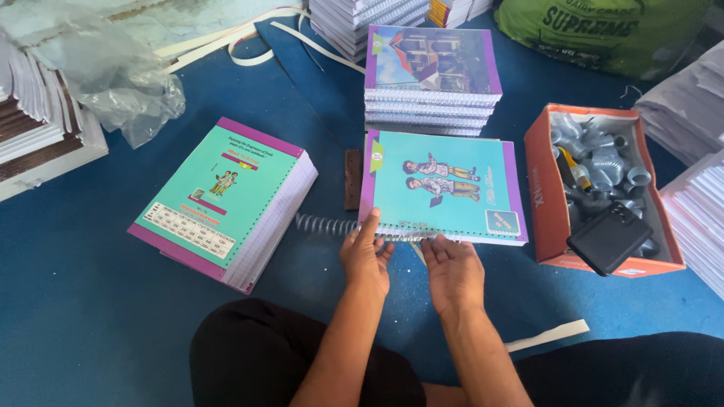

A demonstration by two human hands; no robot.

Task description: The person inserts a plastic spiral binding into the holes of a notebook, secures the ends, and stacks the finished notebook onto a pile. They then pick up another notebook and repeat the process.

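A teal notebook (pixel 445 188) with a purple edge and a cartoon cover lies on the blue floor in front of me. A metal spiral wire (pixel 326 224) sticks out to the left along its near edge. My left hand (pixel 365 255) rests its fingers on the notebook's near left corner, by the spiral. My right hand (pixel 451 271) is just beside it at the near edge, fingers bent toward the binding. Neither hand lifts anything.
An unbound stack of punched pages with a teal cover (pixel 226 200) lies to the left. A pile of bound notebooks (pixel 431 79) stands behind. To the right, an orange box (pixel 544 196) holds coiled wire and a black phone (pixel 609 237). Paper stacks (pixel 697 203) flank the right edge.
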